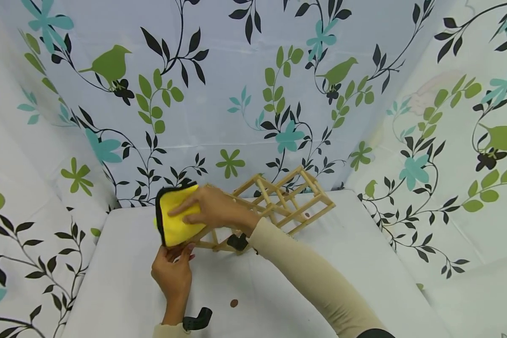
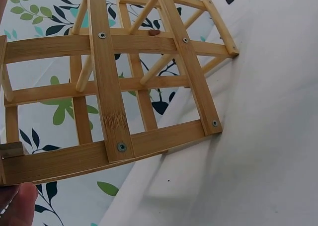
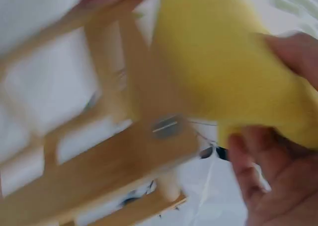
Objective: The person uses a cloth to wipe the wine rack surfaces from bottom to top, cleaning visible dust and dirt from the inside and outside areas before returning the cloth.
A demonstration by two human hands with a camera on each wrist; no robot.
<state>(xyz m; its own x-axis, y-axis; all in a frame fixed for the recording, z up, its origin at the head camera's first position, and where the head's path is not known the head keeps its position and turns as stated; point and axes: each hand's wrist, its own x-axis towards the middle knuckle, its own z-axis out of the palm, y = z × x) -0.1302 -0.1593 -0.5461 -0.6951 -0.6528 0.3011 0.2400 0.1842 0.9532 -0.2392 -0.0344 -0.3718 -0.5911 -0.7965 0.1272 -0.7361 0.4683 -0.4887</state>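
Both hands are at work at the left end of the wooden rack (image 2: 107,87), which stretches across the white desk (image 1: 131,263) towards its far edge, slats and round rods running along its frame. The right hand (image 1: 213,206) has the yellow cloth (image 1: 171,220) in its grip: from the right wrist, thumb on one side, curled fingers on the other, soft fabric caught between. The cloth, edged in black, hangs over the rack's left end, right up by a wooden upright; the view there is blurred, so exactly how much of it touches the wood is impossible to tell.

Below it, the left hand (image 1: 174,272) has a narrow grip, fingertips and thumb pinching the rack's near left corner, just under the cloth. The left wrist view catches a fingertip at the bottom rail, and small metal screws (image 2: 121,147) showing in the slats. A black wrist device (image 1: 197,319) sits by the beige cuff. On the desk, nearer the person, there's a brown spot (image 1: 234,303), and behind everything hangs a curtain (image 1: 211,117) patterned with leaves and green birds.
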